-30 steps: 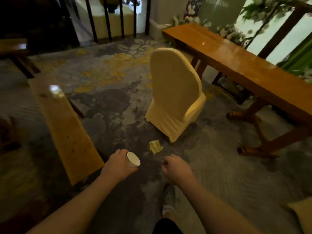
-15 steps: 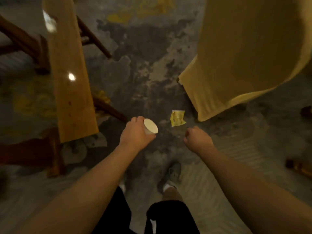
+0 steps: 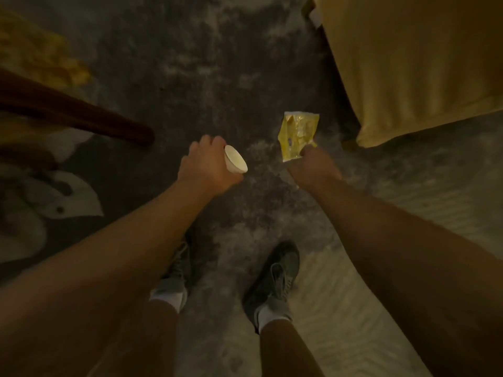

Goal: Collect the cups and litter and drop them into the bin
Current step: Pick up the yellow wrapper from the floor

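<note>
Where the carpet (image 3: 190, 77) runs mottled grey and dark, seen from straight above in dim light. Left hand (image 3: 206, 165) clenched round a white paper cup (image 3: 234, 160), cup tipped sideways, open mouth facing right, held clear of the floor. Right hand (image 3: 313, 165) down at the near edge of a yellow wrapper (image 3: 298, 136), fingertips overlapping its lower right corner; cannot tell whether pinched or only touching, fingers hidden behind the back of the hand. Wrapper crumpled, glossy, lying flat on the carpet between the cup and a cloth-covered chair (image 3: 408, 63). Chair skirt yellowish, filling the upper right, its lower hem just beside the wrapper, not touching. Dark wooden leg (image 3: 81, 115) slanting in from the left edge, foot ending left of the cup hand, apart from it. Yellow carpet pattern (image 3: 40, 55) at upper left, blurred. Pale patches of carpet pattern at far left, below the leg. Two grey shoes with white socks below the hands: left shoe (image 3: 177, 270) partly hidden under the left forearm, right shoe (image 3: 275, 276) in full view, toe pointing up toward the wrapper. Both forearms bare, reaching down from the bottom corners. Lighter ribbed carpet (image 3: 340, 295) at lower right.
</note>
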Demonstrator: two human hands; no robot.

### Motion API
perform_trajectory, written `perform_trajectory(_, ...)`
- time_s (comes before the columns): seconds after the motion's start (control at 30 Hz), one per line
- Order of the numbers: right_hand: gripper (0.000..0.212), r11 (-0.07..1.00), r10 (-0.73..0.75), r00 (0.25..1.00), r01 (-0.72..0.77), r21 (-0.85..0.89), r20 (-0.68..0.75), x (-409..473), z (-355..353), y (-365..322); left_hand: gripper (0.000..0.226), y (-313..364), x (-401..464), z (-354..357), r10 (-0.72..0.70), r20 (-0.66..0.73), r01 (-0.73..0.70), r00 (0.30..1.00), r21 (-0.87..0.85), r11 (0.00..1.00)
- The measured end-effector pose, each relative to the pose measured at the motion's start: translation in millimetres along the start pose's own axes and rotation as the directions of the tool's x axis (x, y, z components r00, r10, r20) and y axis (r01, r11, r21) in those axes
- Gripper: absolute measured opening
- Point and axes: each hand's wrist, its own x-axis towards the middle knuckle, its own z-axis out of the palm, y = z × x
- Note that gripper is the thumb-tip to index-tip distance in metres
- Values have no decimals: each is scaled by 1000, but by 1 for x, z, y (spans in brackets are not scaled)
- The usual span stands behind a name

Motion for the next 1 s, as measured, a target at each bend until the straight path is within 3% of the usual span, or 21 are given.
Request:
perform_trajectory(0.27, 83, 981, -5, 997, -10, -196, -78, 114, 86, 5, 85, -51, 82, 94, 27, 41, -31, 999, 99, 995)
perform_trajectory(0.33, 72, 973, -9, 996, -12, -230, -91, 127, 100, 7, 85, -58, 90, 105, 32, 62, -39, 998, 106, 994)
perform_trajectory(0.43, 39, 971, 6, 990, -40, -234, -143, 135, 108, 7, 86, -62, 93, 106, 32, 79, -39, 996, 89, 995)
perform_trajectory(0.5, 30, 971, 6, 987, -44, -235, -161, 130, 107, 7, 85, -61, 86, 101, 19, 94, -25, 995, 70, 997)
perform_trajectory(0.73, 31, 983, -6, 998, -6, -183, -66, 53, 62, -20, 79, -46, 32, 45, -57, 88, 60, 994, -32, 998)
perform_trajectory(1.0, 20, 970, -228, 974, 228, -90, 9, -100, -51, -90, 70, -14, -73, -99, -130, -51, 114, 990, -234, 966)
